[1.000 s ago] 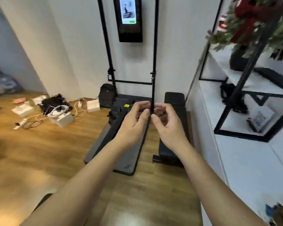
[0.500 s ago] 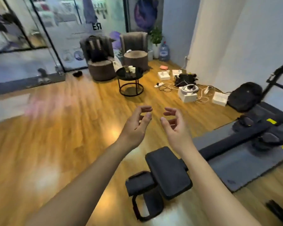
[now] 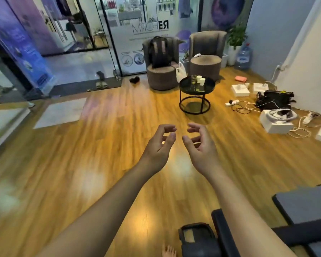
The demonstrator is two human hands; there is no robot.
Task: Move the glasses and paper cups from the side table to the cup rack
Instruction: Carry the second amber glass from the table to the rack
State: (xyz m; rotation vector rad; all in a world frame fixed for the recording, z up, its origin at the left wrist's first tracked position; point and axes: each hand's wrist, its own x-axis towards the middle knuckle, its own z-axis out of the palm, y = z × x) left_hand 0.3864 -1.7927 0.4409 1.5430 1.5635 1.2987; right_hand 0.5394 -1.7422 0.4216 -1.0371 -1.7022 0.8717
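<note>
hands: left (image 3: 158,145), right (image 3: 200,147) empty | cups (image 3: 200,79) far ahead on side table (image 3: 209,88)

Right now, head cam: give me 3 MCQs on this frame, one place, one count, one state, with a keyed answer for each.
1. Where do the paper cups stand?
A. on the round black side table
B. on the floor by the boxes
C. on an armchair seat

2. How many grey armchairs are behind the table?
A. one
B. two
C. four

3. What state are the hands in?
A. both holding glasses
B. one holding a cup
C. both empty, fingers loosely curled

Answers: 1 A, the cups sit on the tabletop beside a glass. 2 B, one armchair holds a backpack and the other stands beside it. 3 C, the left hand and right hand hold nothing.
</note>
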